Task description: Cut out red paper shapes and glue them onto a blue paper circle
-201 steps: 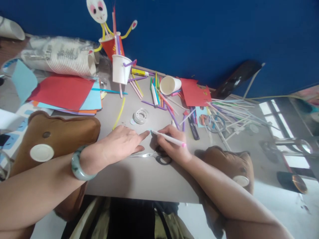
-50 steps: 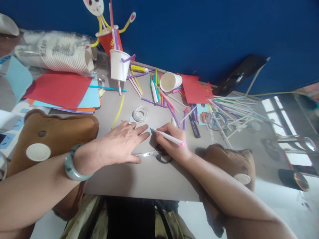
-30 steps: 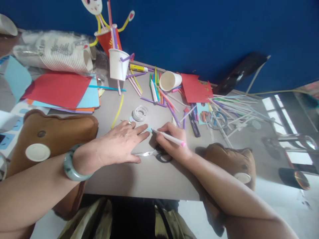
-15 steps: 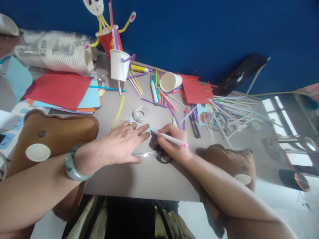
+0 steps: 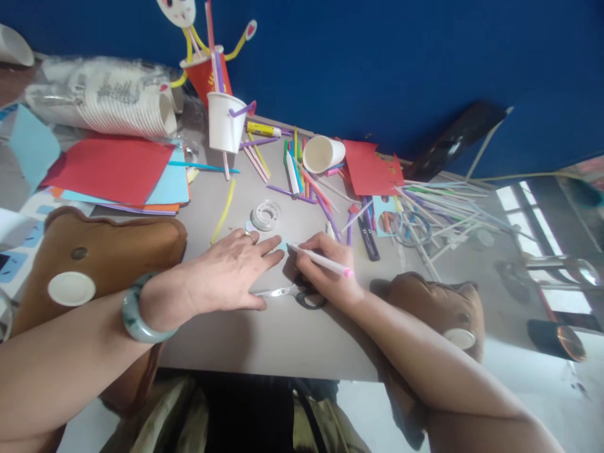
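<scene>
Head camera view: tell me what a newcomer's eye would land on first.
Probably the yellow-armed figure in its red cup at the upper left, vivid against the deep blue wall. Next, near the centre, the right hand holds a white pen with a pink end, facing the spread left hand. The loose heap of straws on the right would likely follow.

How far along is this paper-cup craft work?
The red cup figure looks done, with face and arms. In progress: the right hand holds a white marker at a small blue paper piece, the left hand beside it. Probably left: finishing the white cup, which has straws but no head in view.
</scene>
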A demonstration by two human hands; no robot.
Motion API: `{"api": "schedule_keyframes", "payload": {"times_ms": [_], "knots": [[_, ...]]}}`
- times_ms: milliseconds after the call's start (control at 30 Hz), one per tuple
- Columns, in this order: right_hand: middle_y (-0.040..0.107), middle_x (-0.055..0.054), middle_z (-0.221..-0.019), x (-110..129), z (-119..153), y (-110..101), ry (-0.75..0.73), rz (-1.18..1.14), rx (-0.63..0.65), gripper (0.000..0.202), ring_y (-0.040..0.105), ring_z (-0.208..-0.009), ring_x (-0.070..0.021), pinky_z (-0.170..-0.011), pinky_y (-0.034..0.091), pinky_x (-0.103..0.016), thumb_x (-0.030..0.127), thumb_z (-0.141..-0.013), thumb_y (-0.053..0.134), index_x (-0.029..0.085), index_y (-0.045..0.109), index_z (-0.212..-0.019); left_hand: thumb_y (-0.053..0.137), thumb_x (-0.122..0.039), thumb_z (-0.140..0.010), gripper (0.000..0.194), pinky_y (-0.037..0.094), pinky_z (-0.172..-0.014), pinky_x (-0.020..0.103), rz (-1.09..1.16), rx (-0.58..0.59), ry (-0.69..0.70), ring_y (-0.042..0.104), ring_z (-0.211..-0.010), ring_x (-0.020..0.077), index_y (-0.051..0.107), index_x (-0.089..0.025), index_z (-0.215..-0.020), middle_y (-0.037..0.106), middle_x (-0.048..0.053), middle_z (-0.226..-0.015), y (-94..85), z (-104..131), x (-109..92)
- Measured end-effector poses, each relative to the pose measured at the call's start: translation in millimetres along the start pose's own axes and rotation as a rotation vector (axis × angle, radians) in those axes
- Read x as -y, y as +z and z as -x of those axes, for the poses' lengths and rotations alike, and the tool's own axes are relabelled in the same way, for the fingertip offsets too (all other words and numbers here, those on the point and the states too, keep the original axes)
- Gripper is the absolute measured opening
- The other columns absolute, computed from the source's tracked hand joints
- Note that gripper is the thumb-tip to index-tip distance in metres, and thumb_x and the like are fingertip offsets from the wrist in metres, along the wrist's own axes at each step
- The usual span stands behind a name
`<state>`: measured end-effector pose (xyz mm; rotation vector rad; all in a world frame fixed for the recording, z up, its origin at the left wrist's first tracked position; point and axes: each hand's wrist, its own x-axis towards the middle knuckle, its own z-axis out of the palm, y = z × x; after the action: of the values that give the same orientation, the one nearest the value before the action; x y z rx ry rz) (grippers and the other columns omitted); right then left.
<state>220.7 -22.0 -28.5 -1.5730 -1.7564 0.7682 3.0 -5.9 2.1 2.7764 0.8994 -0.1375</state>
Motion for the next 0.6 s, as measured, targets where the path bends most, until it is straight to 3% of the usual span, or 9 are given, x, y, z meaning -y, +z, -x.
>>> {"api": "schedule_keyframes", "payload": {"times_ms": [600], "knots": [[0.065,0.0,-0.061,4.3,2.0,-3.0,-0.024,-0.008,0.067,0.005,0.059,-0.054,-0.0125,-0.053,0.046,-0.023,0.022,-0.078,0.06,0.02,0.058,-0.074,0.067,-0.054,-0.083,0.069,0.037,-0.102,0.045,0.012,-0.022,0.003,0.055,-0.12,0.0332,0.048,-0.019,-0.139,0.046,0.012,-0.15,0.3,-0.2,0.2]]}}
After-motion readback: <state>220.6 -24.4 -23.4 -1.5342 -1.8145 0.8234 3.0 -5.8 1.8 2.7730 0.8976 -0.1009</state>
